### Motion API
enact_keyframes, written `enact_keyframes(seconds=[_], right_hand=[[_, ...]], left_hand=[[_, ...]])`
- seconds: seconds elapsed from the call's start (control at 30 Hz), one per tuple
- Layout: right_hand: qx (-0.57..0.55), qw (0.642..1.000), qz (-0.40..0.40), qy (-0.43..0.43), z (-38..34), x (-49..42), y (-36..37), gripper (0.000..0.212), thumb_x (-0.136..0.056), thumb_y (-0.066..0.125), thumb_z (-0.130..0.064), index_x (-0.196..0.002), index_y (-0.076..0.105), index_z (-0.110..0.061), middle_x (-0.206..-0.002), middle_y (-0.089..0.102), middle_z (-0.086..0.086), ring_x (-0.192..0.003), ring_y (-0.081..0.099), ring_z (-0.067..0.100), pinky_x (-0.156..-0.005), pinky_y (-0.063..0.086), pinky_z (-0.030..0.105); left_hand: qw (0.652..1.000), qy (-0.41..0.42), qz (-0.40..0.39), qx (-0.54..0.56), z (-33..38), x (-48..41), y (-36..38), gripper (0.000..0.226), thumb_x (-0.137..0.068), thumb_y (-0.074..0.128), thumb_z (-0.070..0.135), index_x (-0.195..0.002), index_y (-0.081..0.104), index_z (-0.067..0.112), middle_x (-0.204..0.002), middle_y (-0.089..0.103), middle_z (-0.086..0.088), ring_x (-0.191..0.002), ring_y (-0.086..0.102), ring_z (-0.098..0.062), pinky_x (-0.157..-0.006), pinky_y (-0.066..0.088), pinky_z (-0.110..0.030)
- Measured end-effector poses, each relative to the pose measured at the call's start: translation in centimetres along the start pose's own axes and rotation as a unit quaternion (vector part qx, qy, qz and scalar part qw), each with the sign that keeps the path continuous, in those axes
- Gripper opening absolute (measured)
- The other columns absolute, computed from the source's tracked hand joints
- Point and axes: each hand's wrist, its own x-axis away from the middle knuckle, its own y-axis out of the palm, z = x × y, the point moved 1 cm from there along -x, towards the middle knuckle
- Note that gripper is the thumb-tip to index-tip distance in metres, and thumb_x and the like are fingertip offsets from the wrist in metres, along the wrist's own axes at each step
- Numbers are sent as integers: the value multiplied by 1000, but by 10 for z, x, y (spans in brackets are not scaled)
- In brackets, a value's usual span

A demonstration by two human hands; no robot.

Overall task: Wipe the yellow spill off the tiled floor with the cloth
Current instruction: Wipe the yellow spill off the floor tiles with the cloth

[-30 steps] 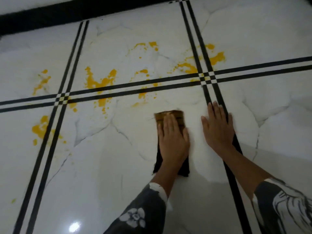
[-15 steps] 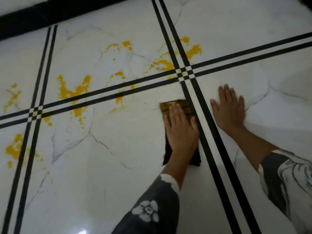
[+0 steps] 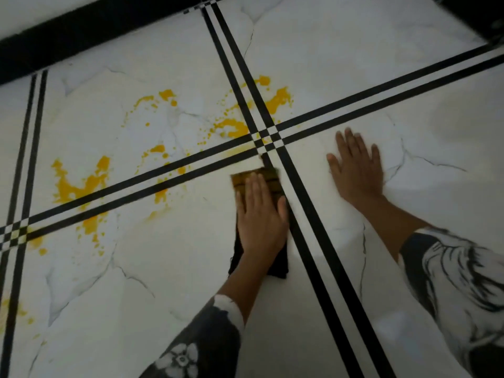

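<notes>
Since the earlier frame, left hand, pressed flat on dark folded cloth, has advanced to the black line crossing; right hand lies open, grasping nothing. Wiping continues; next stroke should reach yellow spill beyond crossing.

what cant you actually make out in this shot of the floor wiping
- Head view: the middle of the cloth lies under the left hand, so any yellow picked up there is hidden.
- The yellow spill runs off the left edge; its full extent is cut off.
- The floor under the right hand is covered by the palm.
- The cloth's front edge is motion-blurred; its pattern is unreadable.
</notes>
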Motion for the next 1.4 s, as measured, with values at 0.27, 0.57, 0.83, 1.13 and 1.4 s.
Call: enact_keyframes(seconds=[0.27,0.57,0.83,1.13,1.4], right_hand=[[18,1000,14,3,2,0,7,57,-98,24,-40,-148,9,-18,-157,7,4,-145,6,21,-116,4,44],[21,1000,13,12,2,-3,5,64,-90,12,-47,-148,15,-19,-156,16,3,-144,14,20,-115,9,45],[22,1000,11,15,2,-2,8,60,-95,15,-46,-148,11,-18,-157,12,4,-144,10,21,-116,8,45],[9,999,32,10,3,-2,7,68,-88,6,-49,-147,18,-18,-156,18,3,-144,16,20,-115,9,44],[9,999,28,18,2,-2,7,63,-91,13,-46,-147,18,-18,-155,19,3,-143,17,20,-114,10,44]], left_hand=[[1000,-1,20,3,-23,-121,-5,62,-98,21,44,-150,8,10,-158,11,-7,-146,5,-17,-119,0,-37],[988,148,-53,-6,51,-77,5,63,-98,18,45,-149,5,11,-158,6,-6,-146,1,-17,-115,-8,-34],[997,72,-3,-31,-19,-106,-6,70,-92,4,51,-149,11,12,-157,14,-5,-145,7,-15,-118,0,-33],[968,237,-77,-27,51,-118,3,62,-98,17,47,-149,6,15,-158,9,-3,-146,3,-14,-118,-4,-34],[999,2,27,-19,15,-68,4,66,-95,13,45,-148,16,7,-156,19,-9,-145,13,-20,-119,5,-38]])
